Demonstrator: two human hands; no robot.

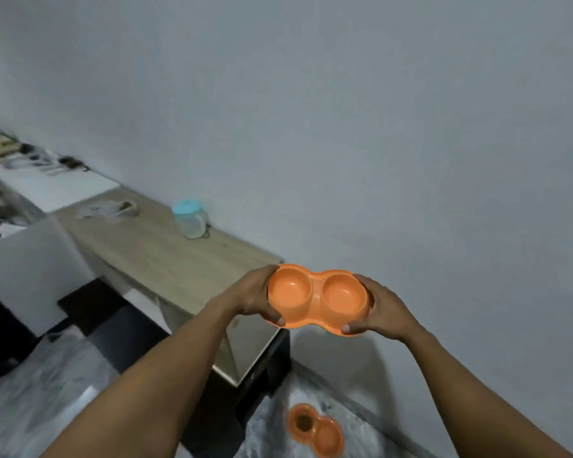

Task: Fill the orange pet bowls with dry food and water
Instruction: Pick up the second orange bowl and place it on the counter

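Head view: we look down into a room with a plain pale wall (pixel 377 127) and a mottled grey floor (pixel 361 421). A light wooden table (pixel 153 256) runs along the wall from the far left toward the middle.

We see two bare arms reach forward, holding an orange double pet bowl (pixel 316 297) in the air beyond the table's right end. The left hand (pixel 255 295) grips its left end and the right hand (pixel 386 309) its right end. The fingers curl under the rim, and each thumb (pixel 278 320) presses on the near edge. Both wells look empty.

On the floor, near and below, lies a second orange double bowl (pixel 315 429). Its far well looks darker, but blur hides the contents.

A clear jar with a pale blue lid (pixel 191 219) stands on the table against the wall. Blurred clutter sits at the far left.
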